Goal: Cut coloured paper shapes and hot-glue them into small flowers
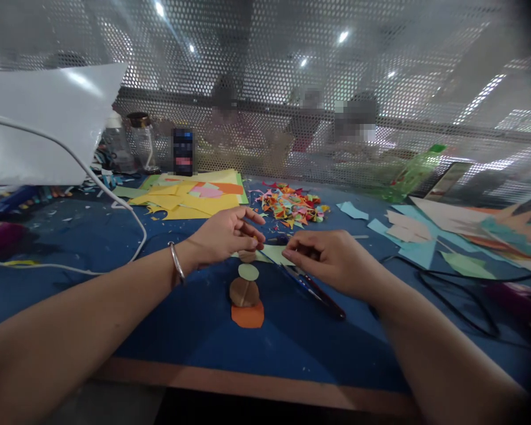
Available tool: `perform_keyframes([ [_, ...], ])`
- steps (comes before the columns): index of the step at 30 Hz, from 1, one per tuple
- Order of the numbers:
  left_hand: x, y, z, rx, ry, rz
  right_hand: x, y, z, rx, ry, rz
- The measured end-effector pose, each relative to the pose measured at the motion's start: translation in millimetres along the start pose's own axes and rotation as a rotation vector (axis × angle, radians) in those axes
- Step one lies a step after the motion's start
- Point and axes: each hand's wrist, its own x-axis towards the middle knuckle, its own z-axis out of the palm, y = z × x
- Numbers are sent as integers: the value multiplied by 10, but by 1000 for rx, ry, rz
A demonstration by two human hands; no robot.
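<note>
My left hand [225, 237], with a silver bangle at the wrist, is over the table's middle. Its thumb and forefinger are pinched, and a tiny yellowish speck shows at their tips, too small to name. Facing it, my right hand [325, 255] has curled fingers pressed to the thumb; what they hold, if anything, is hidden. Below the hands lie a pale green paper piece [275, 255], a blue pen [301, 282] and a dark red pen-like tool [327, 302]. Nearer me are a pale green paper oval [248, 272], a round brown piece [244, 293] and an orange paper piece [248, 315].
Colourful paper scraps [292, 204] are heaped behind the hands. Yellow paper sheets [190, 198] lie back left, with a phone [183, 152] upright behind. A white cable [77, 159] crosses the left; a black cable [446, 295] and blue paper [418, 251] lie right. A perforated screen [265, 65] stands behind.
</note>
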Motion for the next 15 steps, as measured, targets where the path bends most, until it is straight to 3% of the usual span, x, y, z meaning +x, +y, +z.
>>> perform_keyframes([
  [4,-17,-12,36,75,-12,23,7,-20,57,50,52,-16],
  [10,17,-35,-106,335,19,76,10,-4,81,31,56,-30],
  [15,5,-4,-96,232,28,95,26,-17,104,18,90,-32],
])
